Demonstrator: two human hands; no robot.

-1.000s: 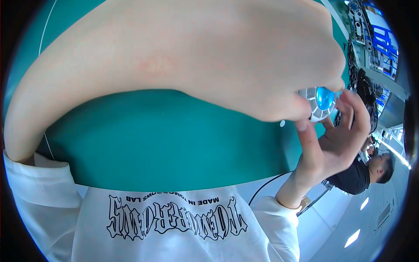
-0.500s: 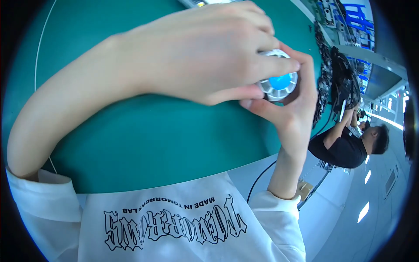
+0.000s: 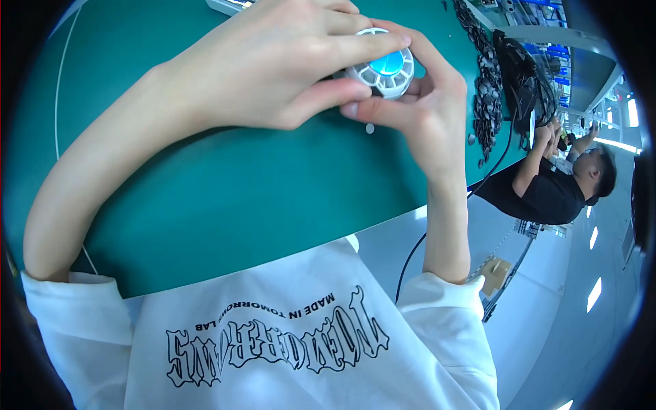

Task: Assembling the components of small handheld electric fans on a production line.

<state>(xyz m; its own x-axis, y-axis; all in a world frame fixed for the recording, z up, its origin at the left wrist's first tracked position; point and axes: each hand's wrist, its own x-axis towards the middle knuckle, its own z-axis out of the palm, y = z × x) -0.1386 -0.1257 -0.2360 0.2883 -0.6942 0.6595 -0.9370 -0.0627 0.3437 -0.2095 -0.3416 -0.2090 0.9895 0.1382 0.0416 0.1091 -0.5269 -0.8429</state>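
Observation:
Both hands are closed on a round white part [image 3: 398, 83] with a blue centre and radial slots around its rim. My left hand [image 3: 287, 65] reaches across from the left. Its index finger lies over the blue face, and its thumb presses the near edge. My right hand [image 3: 437, 102] wraps round the right side, with its thumb below the part, close to the left thumb. The blue face is turned up toward me, and the fingers hide the underside. A small pale disc [image 3: 370, 128] lies on the green table [image 3: 260, 198] just below the thumbs.
A heap of small dark round pieces [image 3: 487, 96] runs along the table's right side, beside black cables [image 3: 523, 82]. A metallic object [image 3: 229, 5] sits at the far edge of view. At right, a person in a black shirt [image 3: 547, 191] works; a cardboard box [image 3: 495, 275] is below.
Both hands and the round white part appear farther up and left in the picture, and the view has shifted too. The small pale disc now shows below the thumbs. The grip looks alike.

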